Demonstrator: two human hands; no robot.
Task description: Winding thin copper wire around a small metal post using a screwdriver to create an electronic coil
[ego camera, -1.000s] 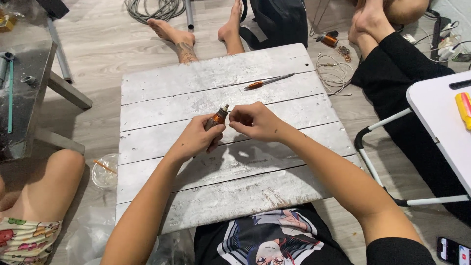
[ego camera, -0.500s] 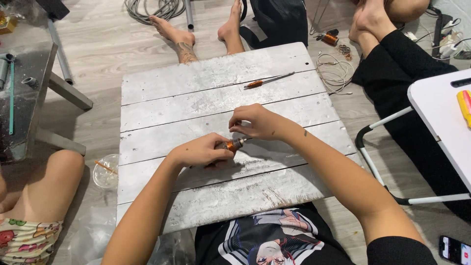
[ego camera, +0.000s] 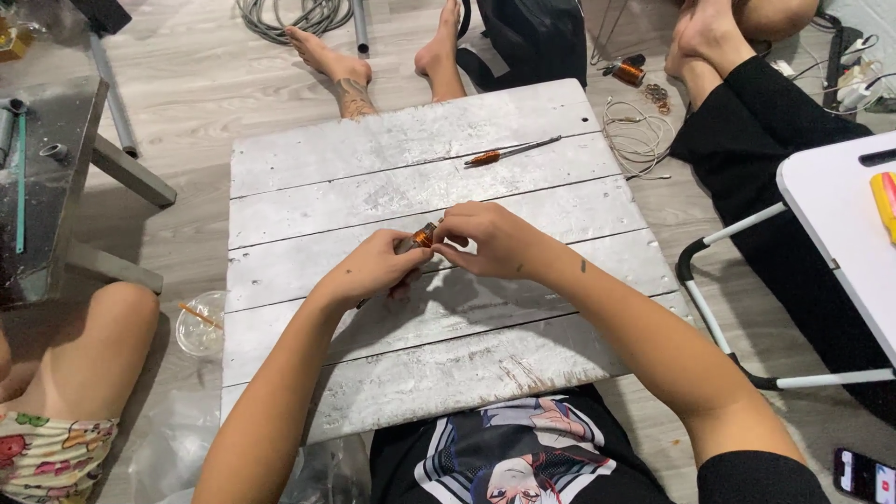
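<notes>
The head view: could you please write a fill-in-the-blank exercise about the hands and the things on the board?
1. Both hands, left hand and right hand, hold one small ____ coil.
2. The hands work above a board made of ____ planks.
3. A thin tool with an orange handle lies on the board, ____ from both hands.

Missing words: copper-coloured; white; apart

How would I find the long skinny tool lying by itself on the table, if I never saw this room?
Look at the whitewashed plank table in the middle of the floor. On its far planks, toward the right side and beyond the two hands, lies a thin tool with an orange handle and a dark metal shaft. It is the only thing resting loose on the table, touched by nobody.
</notes>
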